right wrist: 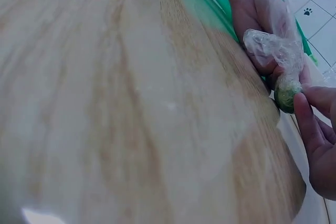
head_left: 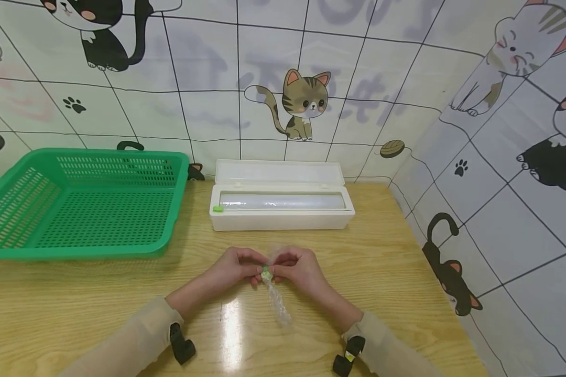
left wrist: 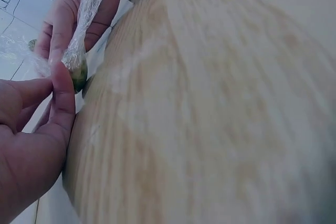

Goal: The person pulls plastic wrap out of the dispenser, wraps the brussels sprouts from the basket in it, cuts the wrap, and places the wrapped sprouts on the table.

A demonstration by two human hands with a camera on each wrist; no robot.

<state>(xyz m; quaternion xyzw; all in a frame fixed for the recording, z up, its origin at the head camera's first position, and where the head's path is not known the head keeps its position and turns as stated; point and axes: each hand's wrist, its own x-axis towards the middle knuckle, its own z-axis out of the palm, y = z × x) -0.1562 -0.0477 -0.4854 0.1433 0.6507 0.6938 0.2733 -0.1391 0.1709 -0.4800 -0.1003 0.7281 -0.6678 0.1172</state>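
A small round green thing point(head_left: 266, 274), wrapped in clear cling film, is between both hands just above or on the wooden table; its exact kind is hard to tell. My left hand point(head_left: 232, 271) pinches it from the left with thumb and fingertips. From the other side my right hand point(head_left: 301, 268) pinches it and the film beside it. A twisted tail of cling film point(head_left: 277, 302) trails toward me. In the left wrist view the green underside point(left wrist: 80, 77) shows below the bunched film. The right wrist view shows the rounded green side point(right wrist: 286, 98) by the right fingertips.
Behind the hands stands a white cling film box point(head_left: 283, 221), its lid raised and a roll of film point(head_left: 283, 201) inside. A green plastic basket point(head_left: 170, 230) stands on the left of the wooden table point(head_left: 382, 314). Cat-patterned walls close off the back and right.
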